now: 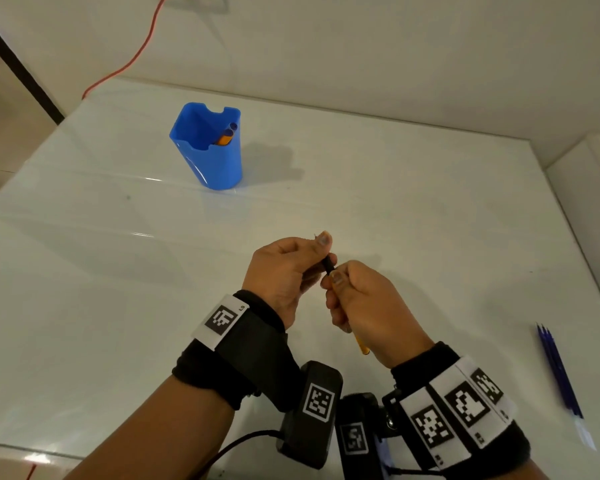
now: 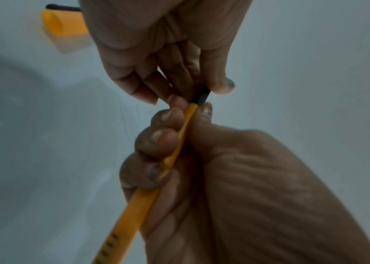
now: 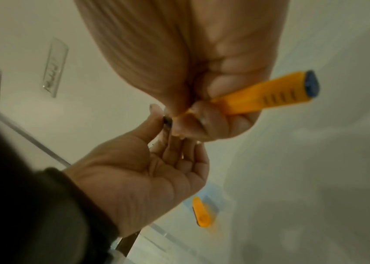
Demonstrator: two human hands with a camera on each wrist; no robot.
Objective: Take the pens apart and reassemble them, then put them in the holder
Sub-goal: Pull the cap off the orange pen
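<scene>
My right hand [image 1: 361, 299] grips an orange pen barrel [image 1: 360, 344] in its fist; the blue-plugged back end of the orange barrel [image 3: 269, 92] sticks out below the palm. My left hand [image 1: 291, 268] pinches the pen's black tip section [image 1: 329, 264] between thumb and fingers, right at the barrel's front end. In the left wrist view the black tip section [image 2: 202, 96] meets the barrel [image 2: 134, 214] where the two hands touch. An orange cap [image 3: 200, 211] lies loose on the table. The blue holder [image 1: 208, 147] stands upright at the far left with pens [image 1: 227, 135] inside.
Blue refills [image 1: 558, 368] lie side by side near the white table's right edge. A red cable [image 1: 129, 60] runs down the wall behind the holder. The table's far edge meets the wall; its left side drops off beside a dark strip.
</scene>
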